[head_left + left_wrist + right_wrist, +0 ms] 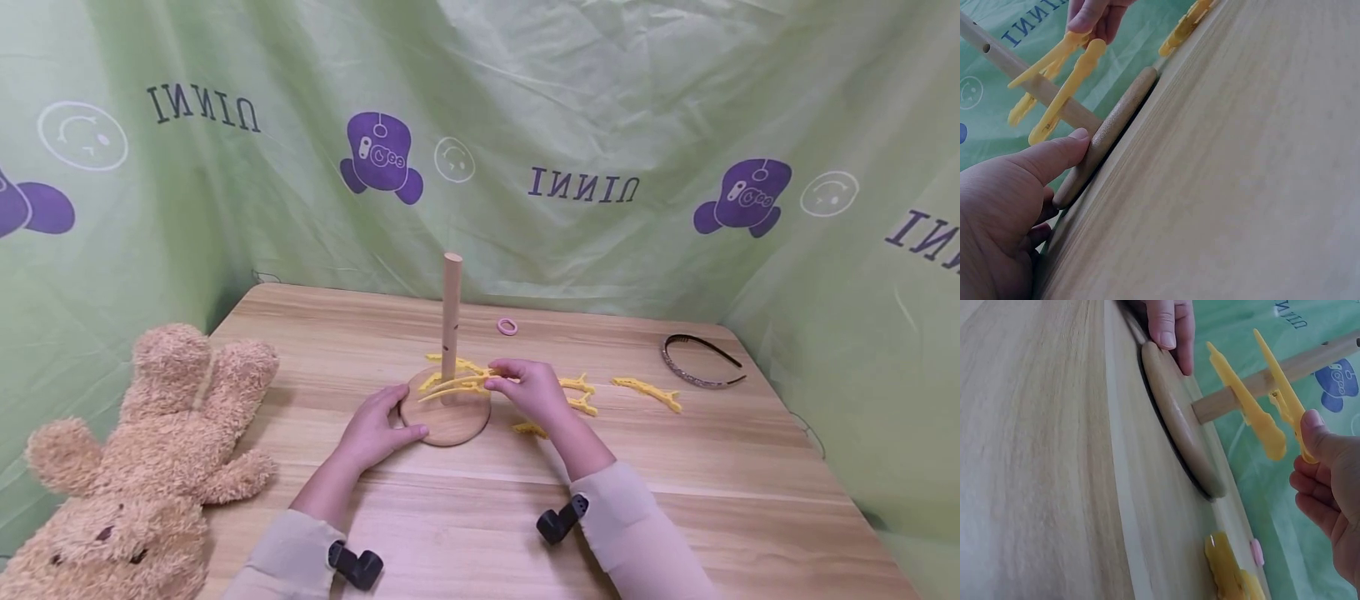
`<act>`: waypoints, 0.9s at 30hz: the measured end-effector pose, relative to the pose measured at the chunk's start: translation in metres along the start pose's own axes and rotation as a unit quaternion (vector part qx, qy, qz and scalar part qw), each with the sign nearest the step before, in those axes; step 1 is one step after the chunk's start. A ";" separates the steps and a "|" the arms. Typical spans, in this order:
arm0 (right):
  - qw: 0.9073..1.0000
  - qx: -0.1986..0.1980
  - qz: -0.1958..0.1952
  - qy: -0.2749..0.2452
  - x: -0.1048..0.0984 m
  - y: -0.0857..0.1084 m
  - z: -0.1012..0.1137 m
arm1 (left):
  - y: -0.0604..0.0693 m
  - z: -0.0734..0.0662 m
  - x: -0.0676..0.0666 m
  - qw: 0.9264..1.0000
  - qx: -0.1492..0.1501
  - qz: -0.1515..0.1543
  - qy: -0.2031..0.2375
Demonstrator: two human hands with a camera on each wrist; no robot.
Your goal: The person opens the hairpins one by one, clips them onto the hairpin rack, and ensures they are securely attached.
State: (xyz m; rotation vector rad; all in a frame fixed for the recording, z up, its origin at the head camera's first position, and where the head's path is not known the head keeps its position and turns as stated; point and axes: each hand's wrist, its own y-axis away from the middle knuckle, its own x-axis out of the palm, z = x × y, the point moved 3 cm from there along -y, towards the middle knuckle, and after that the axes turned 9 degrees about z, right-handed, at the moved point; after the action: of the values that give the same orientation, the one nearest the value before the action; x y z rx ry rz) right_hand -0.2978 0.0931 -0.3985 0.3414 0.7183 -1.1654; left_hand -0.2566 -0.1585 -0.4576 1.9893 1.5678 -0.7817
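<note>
The left hand (pixel 378 429) grips the near left rim of the round wooden base (pixel 450 429); its thumb (pixel 1063 153) lies along that rim in the left wrist view. From the base rises a wooden post (pixel 451 317). Between thumb and fingers, the right hand (pixel 528 387) pinches a yellow clip (pixel 1282 378) beside the post. A second yellow clip (pixel 1247 403) crosses the post lower down, nearer the base. Whether the pinched clip touches the post, I cannot tell. More yellow clips (pixel 581 406) lie right of the base, partly behind the right hand and forearm.
A separate yellow clip (pixel 652 392) lies farther right, before a glittery headband (pixel 693 377). Behind the base is a pink ring (pixel 507 327). A tan teddy bear (pixel 161 442) lies at the left on the wooden table (pixel 450 517). Green printed cloth (pixel 570 108) hangs around the table.
</note>
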 end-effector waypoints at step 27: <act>0.999 -0.005 0.033 0.000 0.009 -0.004 0.004 | 0.000 -0.001 0.000 1.000 0.005 -0.004 0.002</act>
State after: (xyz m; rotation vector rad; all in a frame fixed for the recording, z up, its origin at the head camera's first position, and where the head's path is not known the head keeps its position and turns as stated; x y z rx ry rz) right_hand -0.2979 0.0825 -0.4010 0.3534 0.7071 -1.0988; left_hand -0.2561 -0.1577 -0.4571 1.9945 1.5784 -0.7908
